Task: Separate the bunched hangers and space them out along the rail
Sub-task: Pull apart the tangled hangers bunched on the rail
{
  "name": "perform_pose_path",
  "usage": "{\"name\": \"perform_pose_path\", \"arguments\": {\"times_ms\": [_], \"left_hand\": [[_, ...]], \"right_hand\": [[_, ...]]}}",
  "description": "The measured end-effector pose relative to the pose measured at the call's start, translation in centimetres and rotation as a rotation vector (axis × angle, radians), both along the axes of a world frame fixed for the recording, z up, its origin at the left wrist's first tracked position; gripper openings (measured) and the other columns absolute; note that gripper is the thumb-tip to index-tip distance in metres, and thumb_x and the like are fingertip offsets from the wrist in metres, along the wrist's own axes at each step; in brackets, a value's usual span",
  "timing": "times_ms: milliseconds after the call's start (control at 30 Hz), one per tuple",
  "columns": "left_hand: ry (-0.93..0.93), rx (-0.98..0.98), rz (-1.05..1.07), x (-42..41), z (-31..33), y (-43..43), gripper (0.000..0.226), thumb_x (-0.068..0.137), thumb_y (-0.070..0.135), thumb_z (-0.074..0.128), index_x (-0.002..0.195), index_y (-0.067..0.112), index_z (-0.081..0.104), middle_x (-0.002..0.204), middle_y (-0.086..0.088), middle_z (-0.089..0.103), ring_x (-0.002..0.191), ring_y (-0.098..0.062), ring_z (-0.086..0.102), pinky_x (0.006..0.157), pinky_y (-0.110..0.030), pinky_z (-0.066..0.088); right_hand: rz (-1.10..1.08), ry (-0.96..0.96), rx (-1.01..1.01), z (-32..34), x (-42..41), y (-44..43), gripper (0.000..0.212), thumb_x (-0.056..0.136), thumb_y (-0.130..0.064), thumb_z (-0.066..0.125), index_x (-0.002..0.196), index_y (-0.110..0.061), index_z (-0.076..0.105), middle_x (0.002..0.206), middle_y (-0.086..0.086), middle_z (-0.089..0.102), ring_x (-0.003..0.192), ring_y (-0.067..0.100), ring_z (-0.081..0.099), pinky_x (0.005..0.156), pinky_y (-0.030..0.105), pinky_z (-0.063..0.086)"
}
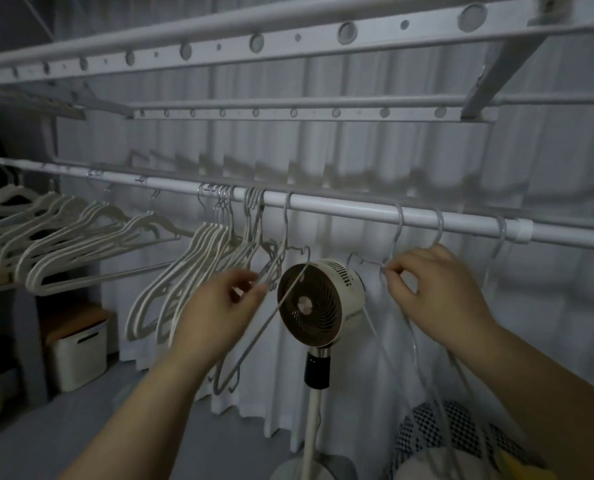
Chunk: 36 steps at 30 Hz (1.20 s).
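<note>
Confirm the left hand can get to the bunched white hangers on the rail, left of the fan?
Probably yes. The left hand is raised just right of the white hangers, below the rail, with nothing showing between them. The fan stands off to its right, out of the way.

Both bare forearms reach up and forward from the lower edge, well apart. The left grip [226, 306] shows its back, with fingers curled and thumb and forefinger pinching a grey hanger [269, 271]; blur softens the contact. The right grip [437, 292], slightly higher, pinches the wire of a pale hanger [397, 233] between thumb and forefinger, the other fingers bent
</note>
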<state>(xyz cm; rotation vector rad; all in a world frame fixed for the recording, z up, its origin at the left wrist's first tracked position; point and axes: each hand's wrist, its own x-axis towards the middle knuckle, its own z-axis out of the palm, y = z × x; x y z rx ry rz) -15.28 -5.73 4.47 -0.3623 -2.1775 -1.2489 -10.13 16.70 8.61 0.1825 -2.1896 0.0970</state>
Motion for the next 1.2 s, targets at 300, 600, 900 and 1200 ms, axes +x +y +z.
{"name": "perform_pose_path", "arguments": {"times_ms": [300,600,900,1200], "left_hand": [[-0.032,-0.383,0.174,-0.8,-3.5,0.3,0.064,0.086,0.029,0.058,0.141,0.014,0.029,0.143,-0.006,0.035,0.129,-0.024,0.036,0.101,-0.031,0.035],[-0.158,-0.5,0.126,-2.6,-4.8,0.0,0.04,0.095,0.026,0.042,0.134,0.02,0.043,0.127,-0.001,0.057,0.114,-0.016,0.055,0.088,-0.024,0.042],[-0.001,-0.433,-0.22,-0.2,-4.4,1.2,0.029,0.093,0.024,0.045,0.12,0.023,0.057,0.112,0.002,0.062,0.101,-0.011,0.057,0.085,-0.02,0.042],[0.366,-0.464,0.149,-3.5,-4.7,-4.0,0.024,0.073,0.021,0.045,0.087,0.016,0.063,0.079,-0.002,0.067,0.078,-0.016,0.051,0.06,-0.028,0.05]], "right_hand": [[0.004,-0.168,0.045,0.8,-3.4,-3.2,0.025,0.092,-0.021,0.046,0.106,-0.009,0.064,0.111,0.006,0.064,0.108,0.024,0.047,0.087,0.028,0.031],[-0.005,-0.229,0.012,1.2,-4.4,-3.5,0.026,0.092,-0.019,0.045,0.111,-0.01,0.062,0.116,0.007,0.061,0.111,0.023,0.046,0.089,0.028,0.035],[-0.033,-0.195,0.248,5.2,-9.4,-6.9,0.045,0.091,-0.018,0.046,0.136,-0.012,0.038,0.146,0.005,0.035,0.132,0.022,0.03,0.107,0.029,0.018],[-0.308,-0.304,0.418,6.7,-13.0,-8.9,0.044,0.091,-0.015,0.045,0.134,-0.013,0.035,0.133,0.011,0.047,0.12,0.029,0.043,0.106,0.039,0.024]]}}
